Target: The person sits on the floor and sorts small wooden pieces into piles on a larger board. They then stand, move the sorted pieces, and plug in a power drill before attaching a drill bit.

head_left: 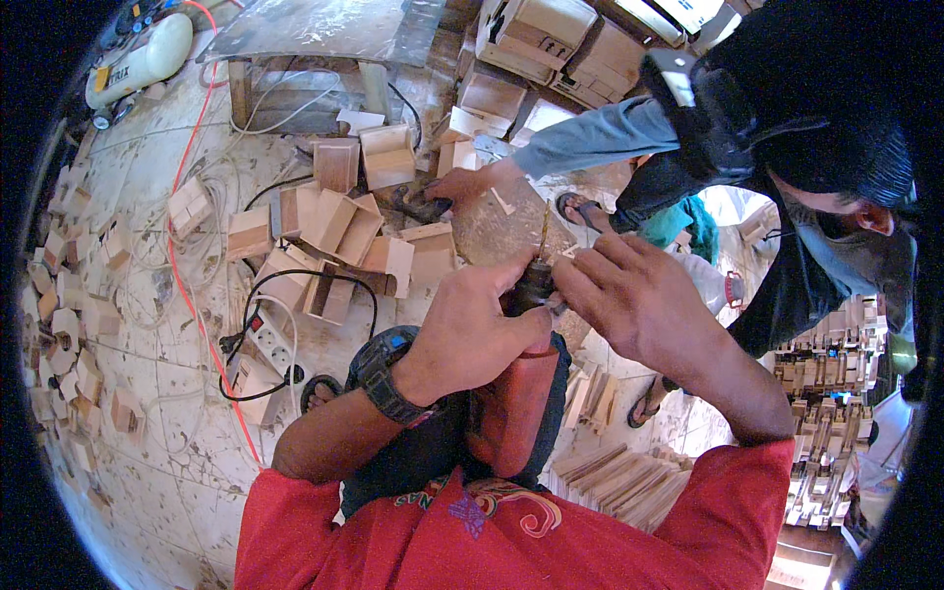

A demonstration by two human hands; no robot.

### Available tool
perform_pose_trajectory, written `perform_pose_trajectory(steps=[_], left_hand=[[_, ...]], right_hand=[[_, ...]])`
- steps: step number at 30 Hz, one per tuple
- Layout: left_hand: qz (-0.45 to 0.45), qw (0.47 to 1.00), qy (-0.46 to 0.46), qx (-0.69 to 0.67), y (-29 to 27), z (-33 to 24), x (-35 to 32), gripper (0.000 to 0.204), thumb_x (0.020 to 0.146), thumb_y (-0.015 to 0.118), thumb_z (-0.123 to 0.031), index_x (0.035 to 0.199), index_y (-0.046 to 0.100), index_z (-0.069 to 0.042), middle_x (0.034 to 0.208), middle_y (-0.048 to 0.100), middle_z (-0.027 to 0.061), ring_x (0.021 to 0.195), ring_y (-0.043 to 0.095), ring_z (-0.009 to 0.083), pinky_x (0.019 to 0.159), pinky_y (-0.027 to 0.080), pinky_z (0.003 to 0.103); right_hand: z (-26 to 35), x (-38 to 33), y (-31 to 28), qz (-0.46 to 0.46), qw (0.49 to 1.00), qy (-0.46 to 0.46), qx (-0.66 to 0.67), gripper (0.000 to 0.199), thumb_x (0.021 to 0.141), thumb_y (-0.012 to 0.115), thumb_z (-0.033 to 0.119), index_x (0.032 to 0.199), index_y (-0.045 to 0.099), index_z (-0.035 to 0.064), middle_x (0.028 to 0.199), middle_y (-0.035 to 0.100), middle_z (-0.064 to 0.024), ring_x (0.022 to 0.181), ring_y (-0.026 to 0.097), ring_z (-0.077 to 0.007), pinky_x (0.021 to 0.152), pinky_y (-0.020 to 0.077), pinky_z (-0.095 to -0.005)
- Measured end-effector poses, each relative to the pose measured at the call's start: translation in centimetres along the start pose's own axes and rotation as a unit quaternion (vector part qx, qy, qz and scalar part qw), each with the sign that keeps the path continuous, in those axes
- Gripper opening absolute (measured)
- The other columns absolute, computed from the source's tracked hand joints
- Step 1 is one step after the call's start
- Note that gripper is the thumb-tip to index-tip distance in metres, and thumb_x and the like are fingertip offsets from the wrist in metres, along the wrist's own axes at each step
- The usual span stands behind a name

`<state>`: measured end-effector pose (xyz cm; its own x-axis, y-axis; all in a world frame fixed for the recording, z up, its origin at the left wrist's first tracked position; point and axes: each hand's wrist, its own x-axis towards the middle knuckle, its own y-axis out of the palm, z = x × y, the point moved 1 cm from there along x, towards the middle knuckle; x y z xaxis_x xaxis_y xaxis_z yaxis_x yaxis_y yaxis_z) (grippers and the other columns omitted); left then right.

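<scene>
- We hold a dark power drill (532, 285) upright in front of our chest, its thin bit (544, 228) pointing away from us toward the round wooden worktop (511, 221).
- Our left hand (472, 329) is closed around the drill's body, a black wristwatch (382, 372) on that wrist.
- Our right hand (629, 295) is curled at the chuck, fingertips pinching beside it; we judge that we are setting or tightening the bit.
- To do this well, we would keep the left grip firm so the body cannot turn, seat the bit straight, and keep fingers off the trigger; the trigger itself is hidden from us.
- Just beyond the bit, another person's hand (462, 184) rests on a dark tool on the same worktop, their grey-blue sleeve (590, 133) reaching in from the right. That is the tightest edge: the bit tip points toward it.
- Open wooden boxes (339, 231) crowd the floor to the left of the worktop, with a black cable (295, 280) and a white power strip (270, 339) near our knee, and an orange hose (192, 285) beyond.
- Stacks of small wooden pieces (826, 423) close off the right; the freest room lies on the bare tiles at lower left.
</scene>
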<state>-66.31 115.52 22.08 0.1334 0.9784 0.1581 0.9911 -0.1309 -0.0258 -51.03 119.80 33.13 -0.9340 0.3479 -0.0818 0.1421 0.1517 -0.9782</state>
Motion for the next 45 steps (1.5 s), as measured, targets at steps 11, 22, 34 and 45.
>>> perform_pose_trajectory(steps=[11,22,34,45], left_hand=[[-0.002,0.999,0.001,0.034,-0.3,-0.1,0.2,0.049,0.073,0.067,-0.024,0.111,0.057,0.006,0.082,0.061,0.0277,0.080,0.064,0.0384,0.068,0.049,0.040],[0.017,0.999,-0.017,0.038,-0.4,0.0,0.1,0.055,0.072,0.068,-0.022,0.117,0.054,0.007,0.087,0.062,0.0274,0.085,0.067,0.0290,0.074,0.050,0.035],[-0.009,1.000,0.007,0.001,-0.1,-0.5,-0.3,0.056,0.075,0.071,-0.026,0.116,0.054,0.009,0.081,0.062,0.0262,0.078,0.066,0.0235,0.070,0.050,0.035],[0.001,0.999,-0.020,-0.034,-0.2,-0.2,-0.2,0.055,0.075,0.071,-0.021,0.117,0.053,0.009,0.083,0.062,0.0259,0.079,0.066,0.0233,0.070,0.050,0.034]], right_hand=[[2.2,0.5,1.7,-0.028,0.927,0.286,0.239,0.018,0.088,0.061,0.017,0.088,0.054,0.0005,0.052,0.052,-0.0122,0.044,0.054,-0.0317,0.044,0.0436,-0.0400],[-0.3,-1.5,-0.5,-0.097,0.994,0.047,0.006,0.031,0.076,0.064,0.022,0.101,0.056,0.0051,0.085,0.059,-0.0066,0.079,0.061,-0.0244,0.071,0.0500,-0.0360],[-1.0,-0.6,0.4,-0.032,0.995,-0.067,-0.060,0.035,0.068,0.062,0.023,0.098,0.058,0.0050,0.083,0.054,-0.0040,0.080,0.057,-0.0194,0.079,0.0507,-0.0381],[-1.1,0.9,-0.4,0.004,0.988,-0.120,-0.098,0.025,0.070,0.059,0.022,0.089,0.056,0.0064,0.080,0.053,-0.0028,0.079,0.055,-0.0174,0.072,0.0478,-0.0298]])
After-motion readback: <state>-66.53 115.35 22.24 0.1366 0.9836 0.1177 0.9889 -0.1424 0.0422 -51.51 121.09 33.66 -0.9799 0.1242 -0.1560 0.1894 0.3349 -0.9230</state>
